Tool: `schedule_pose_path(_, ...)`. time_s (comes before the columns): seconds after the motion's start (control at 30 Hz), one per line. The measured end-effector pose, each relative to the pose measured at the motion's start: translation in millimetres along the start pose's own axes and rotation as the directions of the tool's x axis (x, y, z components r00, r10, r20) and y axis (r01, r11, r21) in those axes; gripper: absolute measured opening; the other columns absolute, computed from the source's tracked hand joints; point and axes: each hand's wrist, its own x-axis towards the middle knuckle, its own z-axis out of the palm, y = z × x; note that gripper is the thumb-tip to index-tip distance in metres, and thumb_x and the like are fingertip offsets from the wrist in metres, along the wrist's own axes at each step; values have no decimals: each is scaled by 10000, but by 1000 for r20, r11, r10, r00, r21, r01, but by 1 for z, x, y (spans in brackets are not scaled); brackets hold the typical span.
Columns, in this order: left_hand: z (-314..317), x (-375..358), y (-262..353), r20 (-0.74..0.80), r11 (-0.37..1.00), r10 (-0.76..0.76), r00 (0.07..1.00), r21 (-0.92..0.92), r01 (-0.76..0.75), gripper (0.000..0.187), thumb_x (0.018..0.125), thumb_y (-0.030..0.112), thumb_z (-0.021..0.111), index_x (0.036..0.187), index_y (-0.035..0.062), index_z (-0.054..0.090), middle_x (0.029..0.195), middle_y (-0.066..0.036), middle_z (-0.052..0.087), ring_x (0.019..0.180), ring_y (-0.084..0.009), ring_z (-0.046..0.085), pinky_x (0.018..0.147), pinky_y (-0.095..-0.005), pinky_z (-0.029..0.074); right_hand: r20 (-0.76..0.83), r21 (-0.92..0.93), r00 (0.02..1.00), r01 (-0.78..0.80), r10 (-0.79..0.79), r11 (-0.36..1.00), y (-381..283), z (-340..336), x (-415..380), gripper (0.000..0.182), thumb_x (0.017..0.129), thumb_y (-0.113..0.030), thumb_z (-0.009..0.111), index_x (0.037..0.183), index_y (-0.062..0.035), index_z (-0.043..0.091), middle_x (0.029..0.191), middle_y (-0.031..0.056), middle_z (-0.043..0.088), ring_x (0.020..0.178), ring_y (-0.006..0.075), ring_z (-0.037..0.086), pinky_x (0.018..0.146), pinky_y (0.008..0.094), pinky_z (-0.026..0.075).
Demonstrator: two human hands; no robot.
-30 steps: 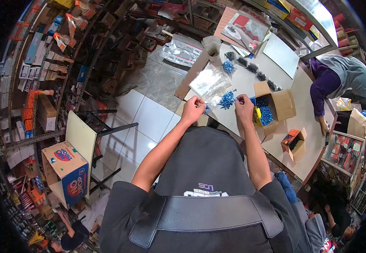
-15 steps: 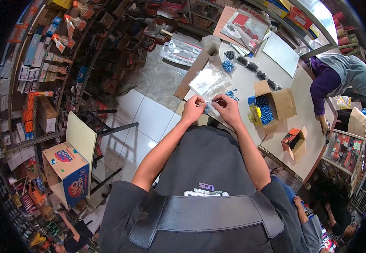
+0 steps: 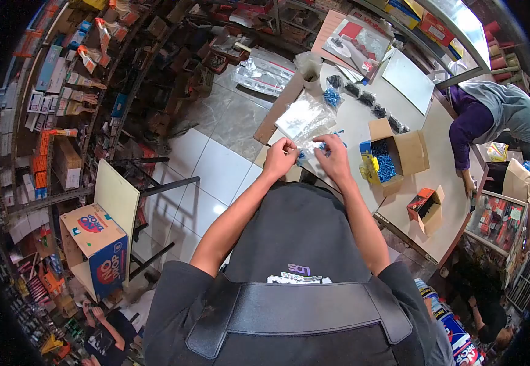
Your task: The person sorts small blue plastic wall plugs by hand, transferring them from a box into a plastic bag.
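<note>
My left hand is closed in a pinch at the near edge of the table, on a small clear plastic bag with a bit of blue in it. To its right, my right hand curls its fingers around a few small blue pieces that look like wall plugs. A loose pile of the same plugs lies mostly hidden beneath that hand. Just beyond both hands, a heap of clear plastic bags covers part of the tabletop. Another clump of blue plugs sits farther back.
An open carton of blue plugs stands right of my hands, with a smaller open box nearer me. Several dark packets line the table. A person in purple sleeves leans at the right. Stocked shelves fill the left.
My right hand has moved slightly right and away from my left hand, over the loose blue plugs. My left hand stays in place. The person at the right has barely moved.
</note>
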Motion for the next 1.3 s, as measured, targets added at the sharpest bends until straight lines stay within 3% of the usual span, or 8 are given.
schedule_pose_path(0.1, 0, -1, -1, -4, 1000, 26, 1000, -6, -26, 135, 874, 87, 705, 938, 5, 619, 715, -34, 635, 624, -111, 631, 579, -288, 485, -193, -97, 981, 12, -31, 995, 29, -10, -1, 255, 828, -35, 700, 1083, -28, 704, 1051, 181, 642, 916, 322, 641, 795, 371, 539)
schedule_pose_path(0.3, 2, 0, -2, -1, 999, -15, 1000, -38, 15, 149, 872, 90, 720, 936, 3, 617, 711, -28, 629, 622, -109, 628, 580, -286, 486, -232, -283, 967, -173, 108, 943, 79, -23, -8, 403, 832, -92, 731, 1222, -29, 648, 1182, 243, 593, 1080, 420, 598, 941, 463, 492)
schedule_pose_path(0.5, 1, -2, 0, -11, 998, -13, 1000, -56, 12, 153, 870, 86, 722, 946, 1, 620, 720, -31, 634, 624, -110, 631, 581, -289, 492, -210, -240, 963, -216, 167, 946, 95, -18, -16, 359, 856, -85, 713, 1202, -8, 654, 1101, 249, 609, 1037, 423, 616, 917, 460, 500)
schedule_pose_path(0.8, 1, 0, -3, -33, 998, -33, 999, -62, 31, 130, 865, 80, 716, 927, 3, 631, 729, -37, 647, 626, -113, 643, 577, -289, 498, -245, -342, 968, -129, 44, 931, 100, -17, -19, 151, 805, -26, 676, 940, 7, 617, 892, 193, 615, 766, 331, 614, 728, 408, 511)
schedule_pose_path(0.93, 0, 2, -2, 10, 999, -52, 999, -10, 52, 152, 896, 92, 720, 969, -3, 627, 836, -47, 633, 693, -128, 666, 626, -280, 551, -329, -240, 943, -142, 57, 960, 88, -15, -14, 134, 800, -44, 677, 908, 10, 617, 811, 164, 611, 696, 295, 588, 689, 395, 504)
schedule_pose_path(1.0, 2, 1, 1, -50, 999, -21, 999, -28, 20, 125, 864, 75, 716, 920, 2, 631, 727, -34, 648, 617, -110, 641, 572, -285, 499, -350, -219, 936, -134, 50, 967, 82, -16, -12, 134, 800, -49, 677, 903, 14, 618, 788, 155, 613, 680, 275, 586, 679, 386, 504)
schedule_pose_path(1.1, 1, 2, 2, -40, 999, -23, 999, -50, 21, 129, 861, 71, 719, 922, 1, 630, 729, -34, 650, 617, -105, 638, 572, -279, 500, -319, -135, 932, -223, 170, 965, 70, -17, -6, 151, 798, -41, 699, 914, 13, 620, 831, 171, 638, 750, 301, 634, 713, 401, 516)
schedule_pose_path(1.3, 2, 5, -2, -46, 1000, 20, 999, -2, -20, 130, 868, 58, 723, 933, -2, 627, 729, -35, 649, 623, -101, 633, 577, -273, 501, -116, 151, 989, -71, 89, 986, 35, -2, 0, 137, 816, -23, 695, 934, -3, 628, 825, 106, 635, 733, 174, 621, 692, 309, 511)
